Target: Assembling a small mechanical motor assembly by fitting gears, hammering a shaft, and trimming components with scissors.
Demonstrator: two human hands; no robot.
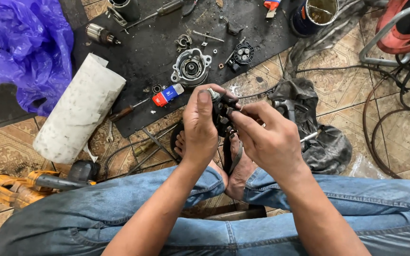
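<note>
— Held what, and where?

— Small dark motor part, pinched between both hands above the sandalled feet. Left hand wrapped round its near side, thumb up by the metal tip. Right hand closed on the other side, fingertips pressed to the dark body.

— Gripped firmly?

— Looked so; both hands shut on it, no gap visible. Exactly what the right fingertips worked at: hidden, too small to tell.

— Anything worth minding for a clean job?

— Probably best kept low over the lap, left hand as the steady anchor, right doing the fine work only. Loose bits would likely roll away on the tiles.

— Lying around?

— Just beyond the left hand, a round silver housing on a black mat; beside it a red and blue tube. Further left, a white roll and a purple plastic bag. Right of the right hand, a dark greasy rag. A black gear piece further out, well apart.
</note>
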